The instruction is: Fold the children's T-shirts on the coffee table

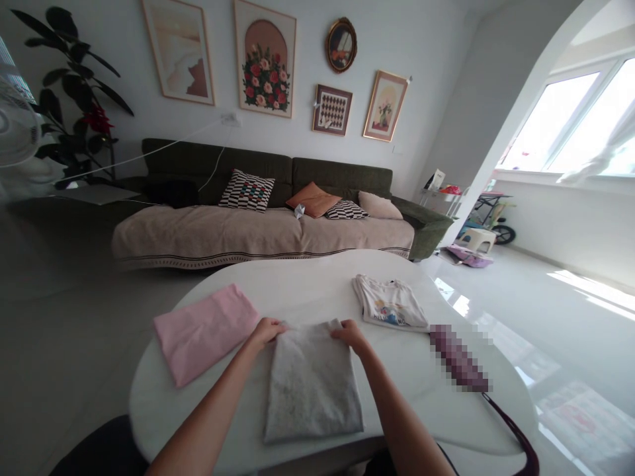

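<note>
A grey folded garment [315, 383] lies flat on the white table [397, 403] straight in front of me. My left hand [269, 330] pinches its far left corner, and my right hand [350, 332] pinches the far right corner. To the left rests a pink folded cloth [208, 330], apart from the grey one. Farther back on the right is a folded white T-shirt [391, 303] with a printed picture and lettering. What kind of garment the grey piece is, I cannot tell from its folded shape.
A maroon object [459, 360], blurred out, lies at the table's right with a dark strap [513, 426] hanging toward the edge. Behind the table stands a green sofa [342, 168] with a beige cover and several cushions. A white fan [20, 132] is at far left.
</note>
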Action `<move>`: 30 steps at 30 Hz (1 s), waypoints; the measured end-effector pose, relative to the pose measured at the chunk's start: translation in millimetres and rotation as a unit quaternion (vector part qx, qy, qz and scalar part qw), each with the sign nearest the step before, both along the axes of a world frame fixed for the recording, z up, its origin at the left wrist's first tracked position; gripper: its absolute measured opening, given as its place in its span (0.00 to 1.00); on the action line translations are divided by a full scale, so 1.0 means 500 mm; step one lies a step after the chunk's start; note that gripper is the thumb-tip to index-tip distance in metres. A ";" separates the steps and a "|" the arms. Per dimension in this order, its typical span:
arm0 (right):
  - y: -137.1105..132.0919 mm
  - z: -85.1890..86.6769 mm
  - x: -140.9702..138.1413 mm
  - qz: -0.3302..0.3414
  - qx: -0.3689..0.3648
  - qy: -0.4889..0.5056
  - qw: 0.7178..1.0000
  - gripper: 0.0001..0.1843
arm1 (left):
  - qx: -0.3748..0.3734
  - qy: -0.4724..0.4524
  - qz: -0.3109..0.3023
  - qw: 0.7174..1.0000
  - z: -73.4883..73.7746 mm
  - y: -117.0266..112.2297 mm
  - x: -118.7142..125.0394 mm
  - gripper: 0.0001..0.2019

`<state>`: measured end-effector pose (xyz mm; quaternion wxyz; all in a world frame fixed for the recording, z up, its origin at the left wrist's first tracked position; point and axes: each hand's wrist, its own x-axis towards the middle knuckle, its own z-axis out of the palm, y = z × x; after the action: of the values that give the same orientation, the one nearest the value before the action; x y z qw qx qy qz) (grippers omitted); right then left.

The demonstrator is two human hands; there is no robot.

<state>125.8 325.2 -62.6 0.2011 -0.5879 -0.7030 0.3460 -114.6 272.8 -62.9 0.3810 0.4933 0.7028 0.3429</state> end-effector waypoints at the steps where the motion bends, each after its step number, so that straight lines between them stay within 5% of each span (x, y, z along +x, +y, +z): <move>1: 0.000 0.023 0.007 0.007 0.013 0.027 1.000 0.12 | 0.017 -0.026 -0.012 0.999 0.022 0.000 -0.003 0.10; 6: -0.043 0.153 0.054 0.013 0.153 0.152 0.976 0.09 | 0.160 -0.099 -0.048 0.981 0.146 -0.032 -0.008 0.17; 9: -0.118 0.175 0.079 0.030 0.276 0.184 0.943 0.08 | 0.268 -0.090 -0.092 0.955 0.180 -0.099 0.003 0.11; 12: -0.212 0.126 0.099 0.062 0.351 0.139 0.924 0.15 | 0.265 -0.010 -0.134 0.955 0.149 -0.190 0.021 0.04; 16: -0.324 0.035 0.128 0.141 0.250 -0.023 0.958 0.27 | 0.120 0.121 -0.222 0.960 0.064 -0.294 0.032 0.10; 19: -0.375 0.014 0.152 0.197 0.171 -0.073 0.963 0.25 | 0.041 0.143 -0.269 0.952 0.038 -0.321 0.028 0.13; 24: -0.391 0.017 0.133 0.129 0.183 -0.048 0.973 0.17 | 0.118 0.159 -0.202 0.959 0.050 -0.230 0.057 0.15; 27: -0.394 -0.010 0.080 0.139 0.192 -0.092 0.967 0.19 | 0.118 0.181 -0.196 0.957 0.026 -0.155 0.088 0.15; 30: -0.390 -0.042 0.050 0.122 0.173 -0.161 0.964 0.20 | 0.084 0.203 -0.169 0.961 -0.010 -0.127 0.095 0.15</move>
<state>150.9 130.2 -83.5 0.1399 -0.5020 -0.8416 0.1417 -67.0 209.2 -68.0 0.2396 0.6946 0.6404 0.2239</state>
